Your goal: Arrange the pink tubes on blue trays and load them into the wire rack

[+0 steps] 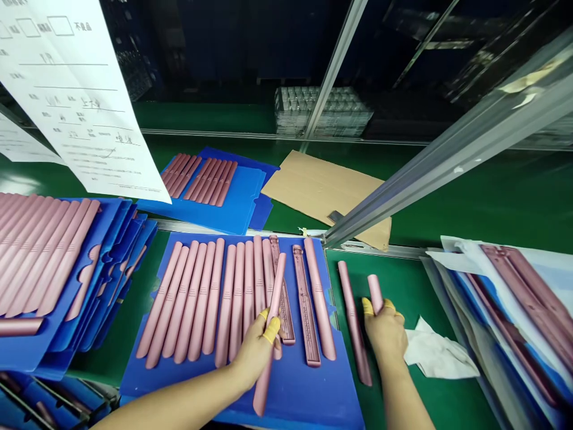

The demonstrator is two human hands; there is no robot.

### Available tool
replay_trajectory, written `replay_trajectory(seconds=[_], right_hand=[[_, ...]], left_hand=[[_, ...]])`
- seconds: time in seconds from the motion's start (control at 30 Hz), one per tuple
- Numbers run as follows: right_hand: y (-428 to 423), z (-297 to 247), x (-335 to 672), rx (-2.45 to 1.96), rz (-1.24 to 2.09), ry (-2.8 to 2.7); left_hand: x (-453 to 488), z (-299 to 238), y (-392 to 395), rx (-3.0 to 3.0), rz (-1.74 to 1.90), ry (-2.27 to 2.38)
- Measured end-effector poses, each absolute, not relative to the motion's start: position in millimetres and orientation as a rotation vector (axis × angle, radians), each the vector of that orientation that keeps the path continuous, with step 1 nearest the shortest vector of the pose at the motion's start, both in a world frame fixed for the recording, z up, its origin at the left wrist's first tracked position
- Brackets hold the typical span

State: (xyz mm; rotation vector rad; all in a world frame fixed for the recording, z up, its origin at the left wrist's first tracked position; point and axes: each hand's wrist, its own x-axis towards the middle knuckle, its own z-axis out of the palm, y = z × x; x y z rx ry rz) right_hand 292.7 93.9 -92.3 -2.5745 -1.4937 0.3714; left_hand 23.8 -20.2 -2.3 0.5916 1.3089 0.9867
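Note:
My left hand (255, 352) is shut on a long matte pink bar (271, 340), which crosses a row of similar pink bars (197, 298) on a blue plastic tray (286, 391). Two ribbed pink strips (307, 304) lie on that tray just right of my left hand. My right hand (385, 334) grips another pink bar (375, 292) upright, with its lower end hidden in my fingers. A further pink bar (353, 322) lies on the green bench mat (416, 280) just left of my right hand. Yellow finger cots cover some fingertips on both hands.
Stacked blue trays of pink bars (54, 352) sit at left, and another blue tray (237, 209) lies beyond. Further off are cardboard (326, 191) and clear plastic trays (322, 110). A white cloth (436, 352) and plastic-sheeted pink parts (505, 310) lie right. Hanging paper forms (67, 89) and a metal rail (447, 161) intrude overhead.

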Motion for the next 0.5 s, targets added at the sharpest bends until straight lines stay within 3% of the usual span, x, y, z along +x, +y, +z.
replay_trajectory(seconds=[0.17,0.27,0.4,0.5], right_hand=[[89,-86,300,-2.514,0.105,-1.554],[72,-63,263,-2.173,-0.099,-1.631],[46,-37,175,-1.594,0.191,-2.076],[42,-34,119,-1.599,0.305,-2.252]], left_hand=[[25,1,-15,0.509,1.020,1.352],[19,6,-10,0.469,1.079,1.358],[-1,11,-8,0.408,1.227,1.362],[-19,8,-16,0.332,1.341,1.355]])
